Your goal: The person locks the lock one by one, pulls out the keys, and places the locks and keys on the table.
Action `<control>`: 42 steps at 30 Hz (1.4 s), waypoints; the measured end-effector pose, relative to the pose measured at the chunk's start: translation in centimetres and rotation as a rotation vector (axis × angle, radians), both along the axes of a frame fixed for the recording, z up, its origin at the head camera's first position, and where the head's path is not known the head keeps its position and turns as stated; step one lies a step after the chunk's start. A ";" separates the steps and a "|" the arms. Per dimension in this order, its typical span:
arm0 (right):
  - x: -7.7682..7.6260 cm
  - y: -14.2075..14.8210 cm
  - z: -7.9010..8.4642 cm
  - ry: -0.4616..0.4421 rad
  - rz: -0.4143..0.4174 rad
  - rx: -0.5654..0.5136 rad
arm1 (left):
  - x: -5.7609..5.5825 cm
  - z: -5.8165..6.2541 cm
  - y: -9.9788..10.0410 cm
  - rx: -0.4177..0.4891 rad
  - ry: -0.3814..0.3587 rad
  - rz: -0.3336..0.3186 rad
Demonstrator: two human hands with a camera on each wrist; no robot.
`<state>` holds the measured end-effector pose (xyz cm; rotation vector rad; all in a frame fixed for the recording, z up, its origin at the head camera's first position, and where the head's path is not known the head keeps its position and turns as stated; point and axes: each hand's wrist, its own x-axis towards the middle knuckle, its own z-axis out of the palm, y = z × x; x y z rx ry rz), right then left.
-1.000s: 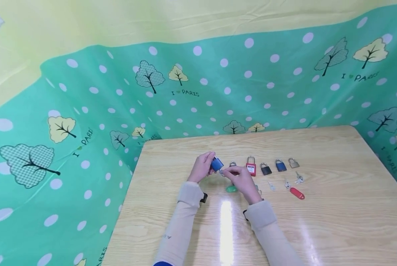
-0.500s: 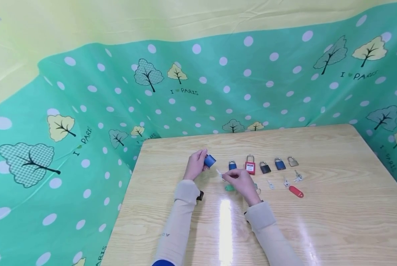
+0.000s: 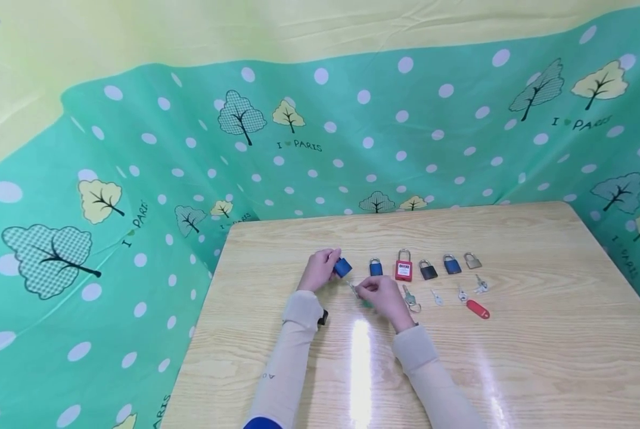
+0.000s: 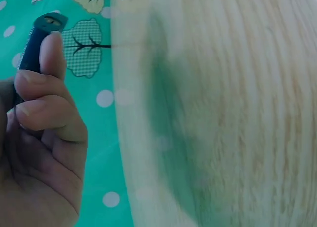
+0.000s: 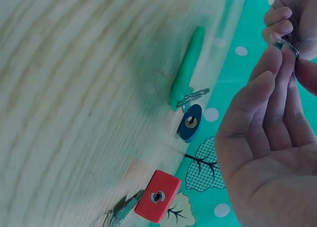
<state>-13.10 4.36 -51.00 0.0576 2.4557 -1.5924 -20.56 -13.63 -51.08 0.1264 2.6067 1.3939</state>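
My left hand [image 3: 319, 271] grips a blue padlock [image 3: 342, 267] above the table's left half. In the left wrist view the padlock's keyhole end [image 4: 51, 22] points up, past the fingertips. Just right of it, my right hand [image 3: 382, 298] pinches a small silver key [image 3: 353, 289] between thumb and fingers. The key's tip is close to the padlock but apart from it. A metal ring [image 5: 293, 47] shows at the right fingertips in the right wrist view. A green key tag [image 5: 188, 68] lies below the right hand, which partly hides it in the head view.
Across the table stand in a row a blue padlock [image 3: 376, 267], red padlock [image 3: 404, 270], black padlock [image 3: 428, 270], another blue padlock [image 3: 451, 264] and a grey padlock [image 3: 472, 261]. Before them lie several keys [image 3: 409, 297] and a red tag [image 3: 478, 309].
The key was at the padlock's bottom a second ago, and they have come apart. My left hand drew left with the padlock, then came slightly back. The right hand has shifted a little lower.
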 end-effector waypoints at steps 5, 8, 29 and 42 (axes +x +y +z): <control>-0.1 -0.5 -0.7 -0.006 0.049 0.091 | -0.2 -0.5 0.1 -0.103 0.006 -0.062; -0.1 -0.9 -1.2 -0.007 0.069 0.146 | -0.3 -0.7 0.2 -0.141 0.003 -0.085; -0.4 -2.5 -1.2 0.102 0.058 0.540 | -1.2 -1.4 0.8 -0.362 0.013 -0.072; -0.8 -2.8 -1.0 0.102 0.083 0.652 | -0.7 -2.1 1.2 -0.343 0.051 -0.048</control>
